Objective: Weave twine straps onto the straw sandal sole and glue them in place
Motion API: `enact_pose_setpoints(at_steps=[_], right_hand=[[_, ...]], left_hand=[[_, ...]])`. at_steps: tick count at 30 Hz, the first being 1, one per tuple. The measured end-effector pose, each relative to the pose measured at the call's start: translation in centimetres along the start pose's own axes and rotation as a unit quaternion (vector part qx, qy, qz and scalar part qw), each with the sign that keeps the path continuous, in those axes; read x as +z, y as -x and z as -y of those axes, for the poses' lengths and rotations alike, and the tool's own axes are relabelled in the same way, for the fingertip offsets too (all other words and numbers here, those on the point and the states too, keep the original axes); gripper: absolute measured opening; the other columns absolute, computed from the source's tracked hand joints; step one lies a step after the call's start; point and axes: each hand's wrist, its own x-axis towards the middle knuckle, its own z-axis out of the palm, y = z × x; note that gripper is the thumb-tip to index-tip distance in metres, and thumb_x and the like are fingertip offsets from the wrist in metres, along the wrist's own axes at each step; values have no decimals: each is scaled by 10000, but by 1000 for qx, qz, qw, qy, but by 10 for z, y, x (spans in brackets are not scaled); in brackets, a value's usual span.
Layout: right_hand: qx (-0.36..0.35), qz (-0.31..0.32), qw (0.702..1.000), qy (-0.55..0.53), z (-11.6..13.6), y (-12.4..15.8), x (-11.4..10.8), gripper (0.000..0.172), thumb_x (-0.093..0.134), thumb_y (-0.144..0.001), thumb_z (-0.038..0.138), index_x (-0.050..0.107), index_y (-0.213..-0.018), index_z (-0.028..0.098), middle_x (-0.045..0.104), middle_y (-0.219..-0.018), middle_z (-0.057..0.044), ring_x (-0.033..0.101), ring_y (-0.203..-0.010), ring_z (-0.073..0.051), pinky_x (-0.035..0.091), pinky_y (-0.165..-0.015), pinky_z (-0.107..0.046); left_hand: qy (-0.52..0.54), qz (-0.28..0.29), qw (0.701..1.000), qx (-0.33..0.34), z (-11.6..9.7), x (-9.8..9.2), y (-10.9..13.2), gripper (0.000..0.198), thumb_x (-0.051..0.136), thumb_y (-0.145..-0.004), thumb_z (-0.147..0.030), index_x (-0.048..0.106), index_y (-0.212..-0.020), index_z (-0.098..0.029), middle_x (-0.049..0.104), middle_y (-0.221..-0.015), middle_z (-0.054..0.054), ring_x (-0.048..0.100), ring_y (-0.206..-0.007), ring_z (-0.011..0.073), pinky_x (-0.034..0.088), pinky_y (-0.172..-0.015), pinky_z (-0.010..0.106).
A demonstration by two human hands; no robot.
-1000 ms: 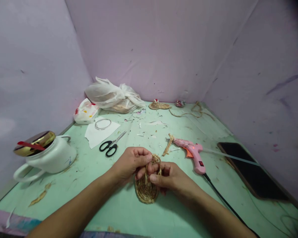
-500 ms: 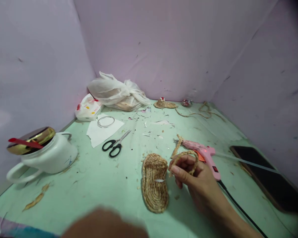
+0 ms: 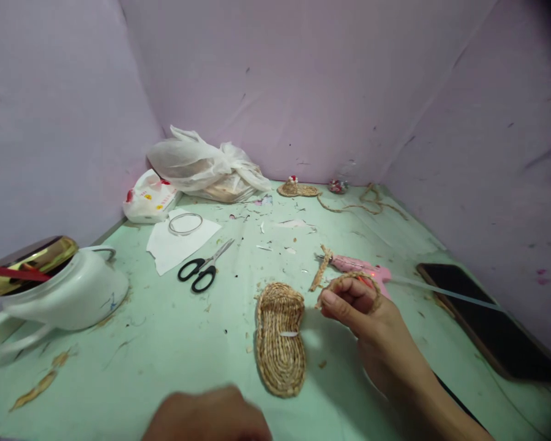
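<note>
The pale green table (image 3: 174, 343) has the woven sole (image 3: 281, 358) lying flat on it, just toward six o'clock. I'd guess it's light, firm yet a bit bendy, rough enough not to slip, best taken by its rim. The braided cord (image 3: 375, 288) looks soft and springy; an end suits a pinch. Between two and three o'clock from the sole, the right hand (image 3: 371, 321) curls, thumb and fingers together on the cord. At eight, the left hand (image 3: 206, 418) is knuckles-up; I can't tell its grip.

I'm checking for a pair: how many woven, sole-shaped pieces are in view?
2: the near piece lies beside the right hand; the far piece lies near the back wall. The bag may hide others.
</note>
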Motion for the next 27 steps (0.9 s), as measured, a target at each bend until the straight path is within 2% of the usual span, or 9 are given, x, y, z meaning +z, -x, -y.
enact_pose_setpoints(at_steps=[2, 5, 8, 11, 14, 17, 20, 23, 27], right_hand=[[74, 3, 996, -38, -2, 2, -2, 260, 776, -585, 354, 587, -655, 189, 535, -675, 8, 488, -655, -120, 429, -650, -258], [170, 20, 977, -127, -5, 10, -2, 265, 797, -559, 336, 603, -668, 192, 558, -791, -12, 518, -781, -153, 450, -758, -315], [203, 65, 961, -178, -7, 19, 1, 251, 803, -552, 306, 601, -650, 193, 575, -893, -31, 522, -879, -185, 441, -815, -355], [185, 89, 962, -178, -8, 24, 2, 224, 790, -573, 293, 600, -644, 198, 575, -844, -25, 528, -804, -167, 445, -781, -335], [122, 111, 970, -181, -7, 27, 3, 179, 749, -628, 305, 601, -655, 208, 553, -782, -17, 519, -759, -161, 452, -766, -336], [41, 145, 971, -183, 0, 28, 4, 164, 727, -650, 316, 607, -641, 204, 530, -738, -9, 505, -729, -152, 457, -825, -376], [-13, 135, 974, -183, 14, 24, 2, 188, 734, -635, 326, 605, -602, 193, 515, -672, 6, 503, -677, -133, 461, -862, -400], [-26, 75, 983, -165, 29, 13, -6, 200, 747, -611, 330, 609, -574, 190, 504, -602, 21, 500, -604, -114, 512, -766, -325], [21, 33, 990, -134, 35, -7, -12, 193, 771, -574, 338, 661, -642, 195, 564, -624, 4, 522, -556, -117, 540, -621, -282]], left_hand=[[-129, -60, 990, 8, -15, 16, -2, 179, 651, -711, -407, 659, -701, -228, 606, -653, 41, 503, -567, 164, 330, -500, 253], [-318, -135, 938, 26, -33, 36, -12, 320, 659, -649, -498, 593, -521, -212, 482, -447, 18, 363, -420, 146, 120, -486, 248], [-326, -131, 935, 55, -35, 51, -19, 314, 678, -611, -513, 607, -571, -210, 481, -464, 10, 344, -412, 143, 88, -512, 240], [-316, -152, 936, 42, -31, 59, -21, 277, 716, -588, -439, 562, -583, -209, 486, -489, -4, 349, -424, 135, 118, -501, 232], [-229, -166, 959, 13, -32, 61, -22, 257, 706, -604, -361, 501, -629, -209, 495, -502, -23, 386, -437, 124, 204, -457, 214], [-35, -124, 992, -11, -43, 54, -25, 264, 650, -663, -359, 436, -680, -206, 525, -526, -33, 445, -431, 104, 306, -417, 189], [84, -110, 990, 9, -55, 44, -27, 292, 652, -666, -366, 423, -696, -187, 534, -524, -43, 449, -389, 68, 310, -369, 152], [123, -116, 984, 56, -58, 38, -27, 339, 666, -654, -407, 430, -697, -167, 524, -520, -57, 387, -317, 16, 243, -325, 117], [153, -102, 980, 77, -50, 36, -30, 429, 670, -625, -509, 432, -700, -159, 517, -517, -64, 385, -289, -2, 241, -308, 102]])
